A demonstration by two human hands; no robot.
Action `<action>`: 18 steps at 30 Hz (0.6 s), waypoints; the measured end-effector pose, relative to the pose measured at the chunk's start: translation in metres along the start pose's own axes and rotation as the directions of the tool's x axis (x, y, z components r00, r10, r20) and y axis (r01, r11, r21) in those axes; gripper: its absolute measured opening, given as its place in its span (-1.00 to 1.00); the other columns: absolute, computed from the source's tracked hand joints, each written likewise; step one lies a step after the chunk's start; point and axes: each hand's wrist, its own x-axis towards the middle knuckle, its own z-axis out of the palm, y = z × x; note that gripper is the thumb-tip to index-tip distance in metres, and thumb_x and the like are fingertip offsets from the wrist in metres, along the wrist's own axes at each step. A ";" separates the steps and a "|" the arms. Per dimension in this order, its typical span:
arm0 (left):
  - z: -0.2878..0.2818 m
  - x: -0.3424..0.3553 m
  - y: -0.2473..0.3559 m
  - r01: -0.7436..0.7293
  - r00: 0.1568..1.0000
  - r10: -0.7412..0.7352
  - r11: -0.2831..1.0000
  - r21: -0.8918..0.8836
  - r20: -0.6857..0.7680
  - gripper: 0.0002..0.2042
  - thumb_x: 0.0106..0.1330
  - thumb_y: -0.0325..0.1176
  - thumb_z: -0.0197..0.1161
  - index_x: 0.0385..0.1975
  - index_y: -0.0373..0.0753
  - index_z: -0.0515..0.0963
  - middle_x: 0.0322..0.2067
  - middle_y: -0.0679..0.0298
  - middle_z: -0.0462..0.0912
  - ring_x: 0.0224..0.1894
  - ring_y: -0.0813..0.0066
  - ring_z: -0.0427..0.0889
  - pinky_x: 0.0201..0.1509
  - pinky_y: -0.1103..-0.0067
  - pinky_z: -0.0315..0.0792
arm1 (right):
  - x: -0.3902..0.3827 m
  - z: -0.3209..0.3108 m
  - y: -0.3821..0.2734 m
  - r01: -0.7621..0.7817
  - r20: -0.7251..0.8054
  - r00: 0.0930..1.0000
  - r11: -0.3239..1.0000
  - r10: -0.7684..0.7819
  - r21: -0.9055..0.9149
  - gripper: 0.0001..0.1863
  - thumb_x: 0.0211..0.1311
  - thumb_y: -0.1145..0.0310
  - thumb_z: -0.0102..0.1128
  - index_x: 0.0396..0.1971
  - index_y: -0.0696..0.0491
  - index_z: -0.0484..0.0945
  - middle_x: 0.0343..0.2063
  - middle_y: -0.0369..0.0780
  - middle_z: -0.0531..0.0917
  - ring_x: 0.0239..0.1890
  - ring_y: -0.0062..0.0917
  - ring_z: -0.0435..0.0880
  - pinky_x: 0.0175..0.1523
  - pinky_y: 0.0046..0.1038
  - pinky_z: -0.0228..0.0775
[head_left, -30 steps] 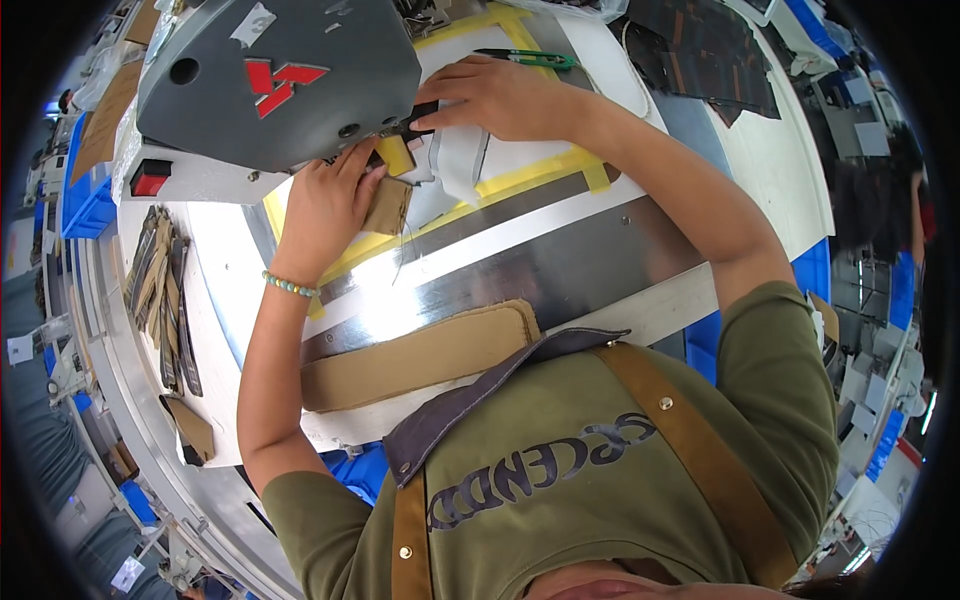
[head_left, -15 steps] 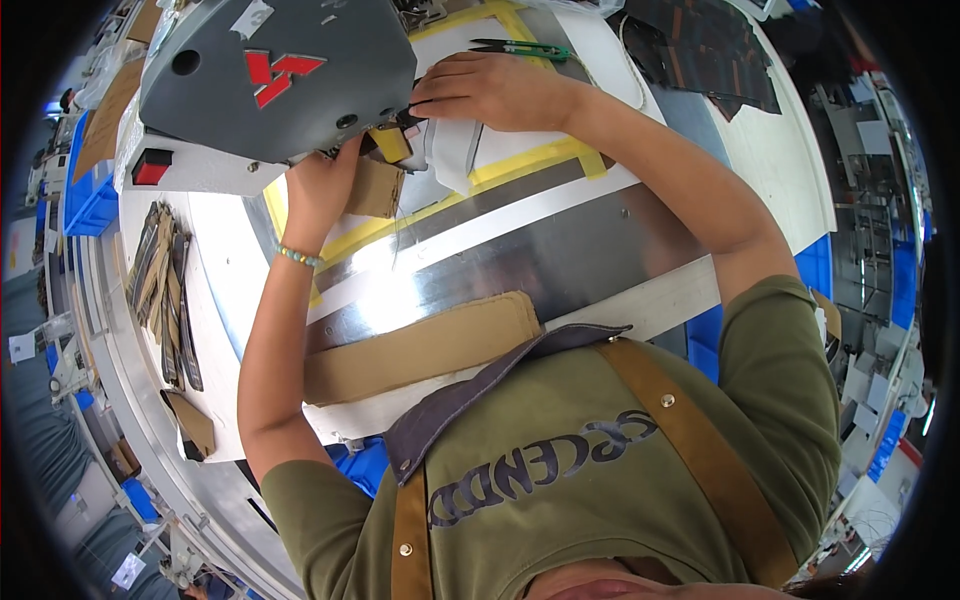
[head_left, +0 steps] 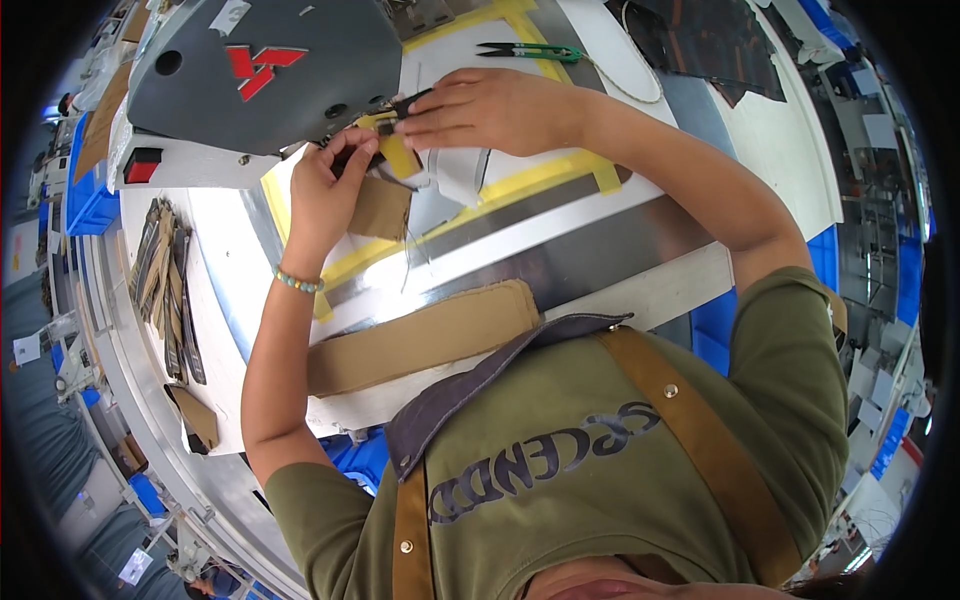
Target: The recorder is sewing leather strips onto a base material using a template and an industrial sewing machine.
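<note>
Just in front of the grey sewing machine head (head_left: 270, 75), both my hands work close together. My left hand (head_left: 325, 195), with a beaded bracelet at the wrist, pinches a small dark piece between thumb and fingers; its kind is unclear. My right hand (head_left: 490, 112) is closed at the fingertips on a dark strip (head_left: 410, 103) that reaches toward the machine. Between the hands sits a yellow part (head_left: 400, 157), partly covered by fingers. Beside my left hand lies a brown flat piece (head_left: 381, 209), with loose thread (head_left: 408, 255) hanging near it.
Green-handled thread snips (head_left: 530, 51) lie beyond my right hand. Yellow tape (head_left: 530, 185) edges the work surface. A long brown panel (head_left: 425, 338) rests along the near edge. Dark and tan strips (head_left: 165, 285) are piled at left, dark sheets (head_left: 705, 45) at far right.
Both hands have drawn slightly toward me, out from beside the machine head. My left fingertips, previously hidden behind it, now show. The whole view has shifted a little.
</note>
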 end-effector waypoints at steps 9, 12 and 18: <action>0.022 -0.002 0.037 0.128 0.991 -0.124 0.989 0.071 -0.056 -0.71 0.47 -0.18 0.42 -0.29 -0.35 0.72 -0.46 0.25 0.74 -0.45 0.48 0.65 -0.25 0.52 0.53 | -0.005 -0.003 -0.023 -0.271 0.008 0.962 0.961 0.272 -0.046 -0.48 0.34 0.51 0.16 0.30 0.00 0.64 0.32 -0.33 0.66 0.39 -0.45 0.55 0.45 -0.30 0.37; 0.030 0.001 0.033 0.081 0.993 -0.062 0.976 0.200 -0.101 -0.69 0.49 -0.17 0.40 -0.33 -0.34 0.69 -0.49 0.24 0.73 -0.51 0.48 0.63 -0.33 0.50 0.50 | -0.006 -0.003 -0.022 -0.261 0.092 0.962 0.964 0.257 0.041 -0.44 0.30 0.57 0.16 0.31 -0.07 0.65 0.37 -0.37 0.63 0.43 -0.43 0.54 0.48 -0.28 0.37; 0.034 0.007 0.005 -0.009 0.989 0.017 0.999 0.054 -0.146 -0.74 0.52 -0.22 0.36 -0.30 -0.33 0.70 -0.53 0.19 0.69 -0.57 0.41 0.57 -0.38 0.48 0.46 | -0.003 -0.005 -0.020 -0.250 0.141 0.959 0.968 0.245 0.019 -0.45 0.34 0.53 0.15 0.31 -0.14 0.66 0.41 -0.45 0.60 0.43 -0.44 0.54 0.50 -0.29 0.36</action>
